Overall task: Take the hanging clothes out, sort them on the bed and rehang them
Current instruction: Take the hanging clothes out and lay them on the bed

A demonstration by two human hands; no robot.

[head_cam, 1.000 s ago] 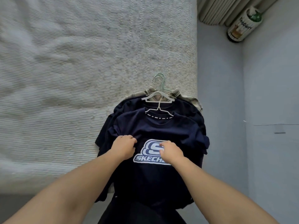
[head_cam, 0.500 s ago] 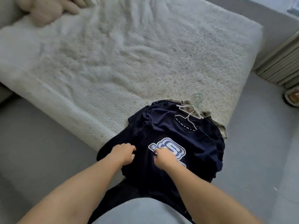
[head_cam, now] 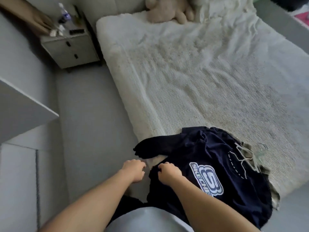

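A stack of clothes on hangers lies on the near corner of the bed (head_cam: 200,72). On top is a navy T-shirt (head_cam: 209,148) with a white-and-blue logo. A white hanger (head_cam: 240,158) sticks out of its collar, over an olive garment (head_cam: 250,149) and a clear hanger (head_cam: 261,148). My right hand (head_cam: 168,172) grips the shirt's left edge with curled fingers. Just left of the shirt, apart from it, is my left hand (head_cam: 133,169). Its fingers are loosely curled and I see nothing in them.
A plush toy (head_cam: 167,10) lies at the head of the bed. A grey nightstand (head_cam: 70,47) with a bottle (head_cam: 64,14) and small items stands at the far left. A white furniture panel (head_cam: 21,106) juts in from the left over the grey floor.
The view has swung left, so the stack now sits lower right. My left hand has come off the shirt's front. My right hand has shifted from the logo to the shirt's left edge.
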